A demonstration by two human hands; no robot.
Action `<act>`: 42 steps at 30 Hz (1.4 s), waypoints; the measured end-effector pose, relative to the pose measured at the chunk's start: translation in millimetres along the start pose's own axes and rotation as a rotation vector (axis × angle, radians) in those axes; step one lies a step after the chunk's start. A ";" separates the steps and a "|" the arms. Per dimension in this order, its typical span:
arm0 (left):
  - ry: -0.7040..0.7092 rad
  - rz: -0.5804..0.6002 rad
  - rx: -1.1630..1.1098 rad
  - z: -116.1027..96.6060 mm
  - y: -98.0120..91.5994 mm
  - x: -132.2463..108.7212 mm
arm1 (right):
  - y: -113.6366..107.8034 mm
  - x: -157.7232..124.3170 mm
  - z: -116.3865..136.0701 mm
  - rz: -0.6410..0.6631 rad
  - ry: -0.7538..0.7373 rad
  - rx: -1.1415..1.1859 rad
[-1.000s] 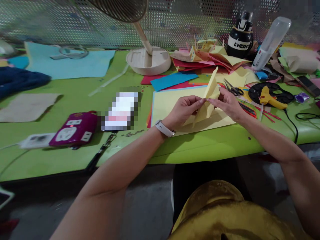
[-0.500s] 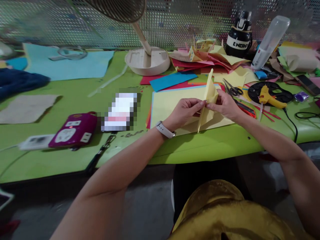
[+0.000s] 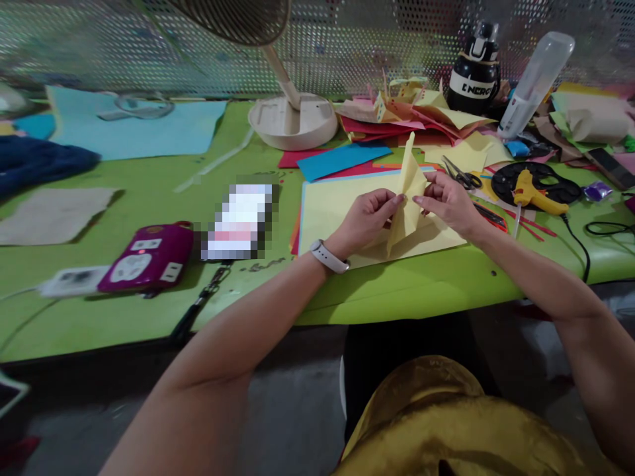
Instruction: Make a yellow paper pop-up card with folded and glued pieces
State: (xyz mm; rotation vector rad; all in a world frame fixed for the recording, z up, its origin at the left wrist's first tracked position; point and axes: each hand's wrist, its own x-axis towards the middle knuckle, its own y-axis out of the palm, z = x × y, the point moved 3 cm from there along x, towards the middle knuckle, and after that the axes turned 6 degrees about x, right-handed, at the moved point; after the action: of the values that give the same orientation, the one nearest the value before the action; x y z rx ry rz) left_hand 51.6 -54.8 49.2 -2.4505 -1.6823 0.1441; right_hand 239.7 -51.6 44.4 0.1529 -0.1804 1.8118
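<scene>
A folded piece of yellow paper (image 3: 407, 188) stands upright between my two hands, raised above a stack of coloured sheets. My left hand (image 3: 371, 217) pinches its left side between thumb and fingers. On the other side, my right hand (image 3: 450, 203) is closed with thumb and fingertips on the right flap of the same paper. The paper's folds show partly; its lower back is hidden by my fingers. Beneath lies a pale yellow sheet (image 3: 330, 208) on top of the stack.
Scissors (image 3: 462, 174), a box cutter (image 3: 491, 217) and a yellow glue gun (image 3: 533, 192) lie on the right. A fan base (image 3: 292, 122), paper scraps (image 3: 417, 109) and a black bottle (image 3: 473, 76) stand behind. A phone (image 3: 241, 221) and purple case (image 3: 149, 258) are on the left.
The folded paper has shifted slightly left and turned, showing more of its right face. My right thumb has moved away from my left fingers, towards the paper's right flap.
</scene>
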 end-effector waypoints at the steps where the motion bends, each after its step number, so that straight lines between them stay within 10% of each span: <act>1: 0.011 0.001 0.005 -0.7 0.0 -0.1 | -0.2 0.3 -1.1 0.004 -0.010 -0.010; 21: -0.078 0.050 -0.182 -3.2 -3.3 0.0 | -7.9 -6.7 23.1 0.128 -0.381 -0.422; 42: -0.054 0.025 -0.229 1.3 -2.0 0.1 | -13.4 3.0 14.3 0.086 -0.368 -0.392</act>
State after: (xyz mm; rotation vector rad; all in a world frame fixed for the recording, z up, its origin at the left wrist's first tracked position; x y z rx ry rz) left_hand 49.5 -54.0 48.3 -2.6536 -1.7808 0.0212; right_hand 252.1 -48.4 59.5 0.2011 -0.8061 1.7838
